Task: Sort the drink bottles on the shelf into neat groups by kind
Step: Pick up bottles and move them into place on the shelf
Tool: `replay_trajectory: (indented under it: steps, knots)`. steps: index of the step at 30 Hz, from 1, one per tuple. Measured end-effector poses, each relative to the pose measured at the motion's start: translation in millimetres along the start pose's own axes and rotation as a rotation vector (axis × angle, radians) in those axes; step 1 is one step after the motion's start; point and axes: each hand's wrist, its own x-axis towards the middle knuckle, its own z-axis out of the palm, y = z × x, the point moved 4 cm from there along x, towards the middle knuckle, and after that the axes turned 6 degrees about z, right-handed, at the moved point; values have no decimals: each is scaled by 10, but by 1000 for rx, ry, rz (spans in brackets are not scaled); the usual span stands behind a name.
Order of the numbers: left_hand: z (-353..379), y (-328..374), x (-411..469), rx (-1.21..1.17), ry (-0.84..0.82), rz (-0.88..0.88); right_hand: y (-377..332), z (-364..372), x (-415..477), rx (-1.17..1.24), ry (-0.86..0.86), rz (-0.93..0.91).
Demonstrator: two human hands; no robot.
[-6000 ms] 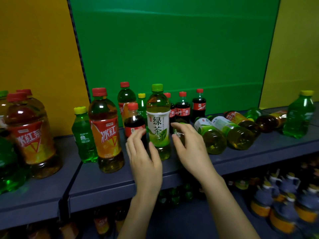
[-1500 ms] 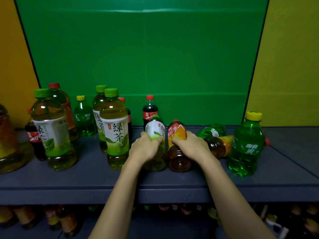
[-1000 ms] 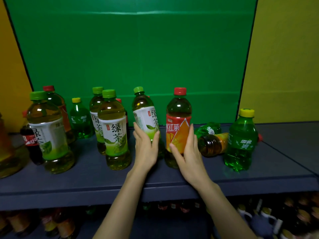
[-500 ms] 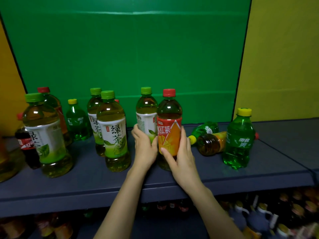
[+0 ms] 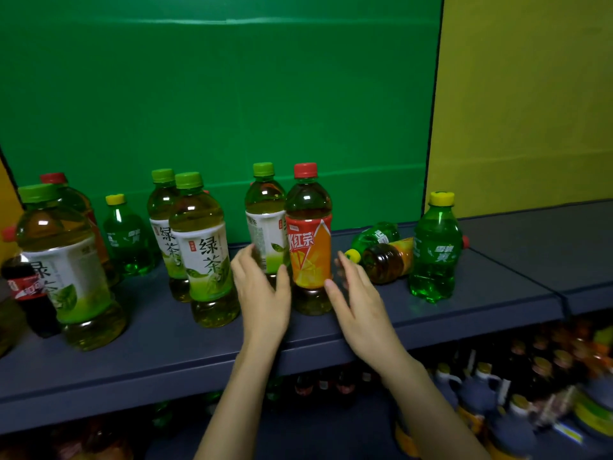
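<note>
Both hands are empty, fingers straight. Left hand (image 5: 262, 295) fronts the green tea bottle (image 5: 265, 224); right hand (image 5: 362, 305) is just right of the iced tea bottle (image 5: 309, 247).

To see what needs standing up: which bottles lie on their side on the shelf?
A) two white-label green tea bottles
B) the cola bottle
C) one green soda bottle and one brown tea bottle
C: a green soda bottle and a brown tea bottle lie flat, just right of the upright orange-label bottle.
</note>
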Motion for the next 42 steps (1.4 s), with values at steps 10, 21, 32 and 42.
replay_trajectory:
  steps: [10, 21, 32, 42]
  knots:
    - [182, 810, -300, -127, -32, 392, 432, -1274, -226, 162, 239, 51]
    - [1179, 779, 82, 171, -281, 145, 1383, -1896, 772, -12, 86, 384]
    - [1726, 379, 637, 429, -660, -365, 1321, -1637, 1254, -456, -211, 523]
    - [1850, 153, 688, 355, -681, -472, 1332, -1359, 1491, -448, -339, 647]
